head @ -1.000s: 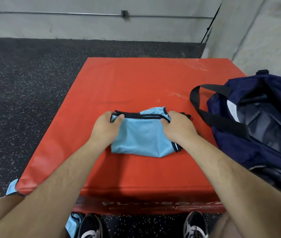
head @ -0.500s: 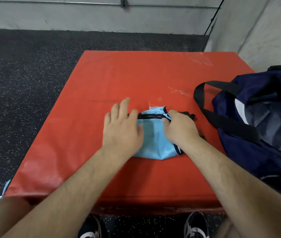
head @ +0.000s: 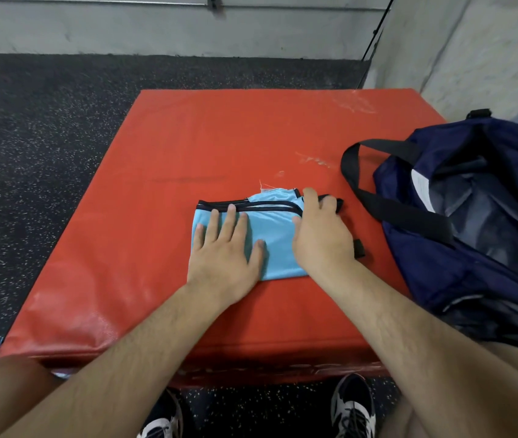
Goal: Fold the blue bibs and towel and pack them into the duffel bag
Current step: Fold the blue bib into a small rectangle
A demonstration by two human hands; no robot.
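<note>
A light blue bib (head: 275, 230) with black trim lies folded into a small rectangle on the red padded box (head: 188, 147). My left hand (head: 227, 248) lies flat on the bib's left half, fingers straight and spread. My right hand (head: 322, 237) covers the bib's right end, its fingers curled over the black-trimmed edge. The navy duffel bag (head: 479, 235) stands open at the right edge of the box, its black strap (head: 374, 203) looping toward the bib.
Dark speckled rubber floor (head: 46, 147) surrounds the box. A concrete wall (head: 156, 30) runs along the back and a pillar (head: 472, 42) rises at the right. My shoes (head: 352, 409) show below the box's front edge, and a bit of blue cloth (head: 58, 373) peeks out at the lower left.
My left hand let go of the bib's left end, slid right across it flat, then moved back left. The right hand stayed on the right end.
</note>
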